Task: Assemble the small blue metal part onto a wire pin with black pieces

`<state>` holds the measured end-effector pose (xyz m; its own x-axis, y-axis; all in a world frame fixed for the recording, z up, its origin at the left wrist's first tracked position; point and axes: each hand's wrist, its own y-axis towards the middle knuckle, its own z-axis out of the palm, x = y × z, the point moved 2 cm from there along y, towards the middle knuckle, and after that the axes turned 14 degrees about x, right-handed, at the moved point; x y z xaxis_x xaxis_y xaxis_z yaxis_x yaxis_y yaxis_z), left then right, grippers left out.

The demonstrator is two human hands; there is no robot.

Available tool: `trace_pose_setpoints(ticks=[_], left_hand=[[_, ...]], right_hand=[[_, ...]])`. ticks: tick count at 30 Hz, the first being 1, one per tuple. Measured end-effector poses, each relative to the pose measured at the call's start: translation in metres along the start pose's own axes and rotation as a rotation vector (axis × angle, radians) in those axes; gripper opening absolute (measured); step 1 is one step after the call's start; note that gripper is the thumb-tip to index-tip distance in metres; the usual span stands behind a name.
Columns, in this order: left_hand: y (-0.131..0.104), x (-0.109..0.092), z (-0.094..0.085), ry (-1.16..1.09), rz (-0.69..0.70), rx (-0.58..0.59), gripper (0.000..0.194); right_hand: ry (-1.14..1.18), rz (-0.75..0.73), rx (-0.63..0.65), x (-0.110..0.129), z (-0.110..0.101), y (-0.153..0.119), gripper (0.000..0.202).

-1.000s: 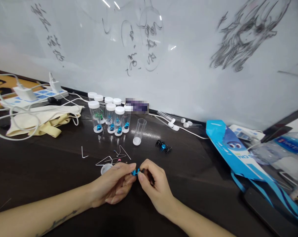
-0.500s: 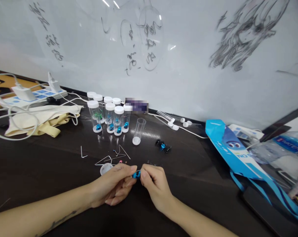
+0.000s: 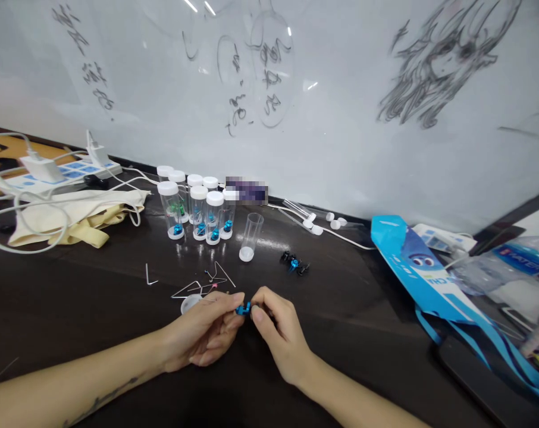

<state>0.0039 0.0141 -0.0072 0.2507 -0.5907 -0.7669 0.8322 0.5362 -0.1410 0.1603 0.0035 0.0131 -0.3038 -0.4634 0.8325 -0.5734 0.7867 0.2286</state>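
A small blue metal part (image 3: 243, 309) is pinched between the thumb and fingers of my left hand (image 3: 216, 326). Against its right end sits a dark bit, partly covered by the fingertips of my right hand (image 3: 276, 330). The right thumb and index finger are closed together there; what lies between them is too small to make out. Beside my left hand are a white cap (image 3: 190, 303), a pink bit (image 3: 215, 286) and several thin bent metal pieces (image 3: 216, 274). An L-shaped hex key (image 3: 149, 276) lies farther left.
Several capped clear tubes (image 3: 215, 214) with blue or green parts stand at the back. An uncapped tube (image 3: 251, 235) is upright beside them. Black and blue small parts (image 3: 295, 263) lie to the right, near a blue bag (image 3: 403, 267). A whiteboard (image 3: 332, 154) rises behind.
Both hands have shifted slightly upward with the blue part, which has turned a little. The thin silver piece seen above it at the fingertips no longer shows.
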Motion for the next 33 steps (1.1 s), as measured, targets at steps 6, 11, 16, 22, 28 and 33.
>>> trace_pose_setpoints(ticks=[6,11,16,22,28,33], left_hand=[[0.0009,0.0001,-0.0010,0.025,-0.002,0.032,0.049],[0.0010,0.0000,0.0002,0.009,0.009,0.020,0.047],[-0.0001,0.0009,0.0003,0.019,-0.002,0.020,0.047],[0.0001,0.0010,0.0022,0.089,-0.024,0.035,0.049],[0.0009,0.0005,0.0011,0.034,-0.005,0.021,0.048],[0.0015,0.0014,-0.0009,0.015,-0.002,0.024,0.048]], right_hand=[[0.024,0.036,0.020,-0.0033,0.0012,0.0022,0.042],[-0.024,0.000,-0.010,0.0015,0.0000,0.0008,0.025],[-0.029,-0.027,-0.017,0.0020,0.0001,-0.0001,0.022],[-0.044,0.025,0.022,-0.0045,0.0018,0.0007,0.044],[-0.082,-0.013,-0.034,0.0009,0.0018,-0.0014,0.026],[-0.086,-0.034,-0.043,0.0041,0.0008,-0.0019,0.017]])
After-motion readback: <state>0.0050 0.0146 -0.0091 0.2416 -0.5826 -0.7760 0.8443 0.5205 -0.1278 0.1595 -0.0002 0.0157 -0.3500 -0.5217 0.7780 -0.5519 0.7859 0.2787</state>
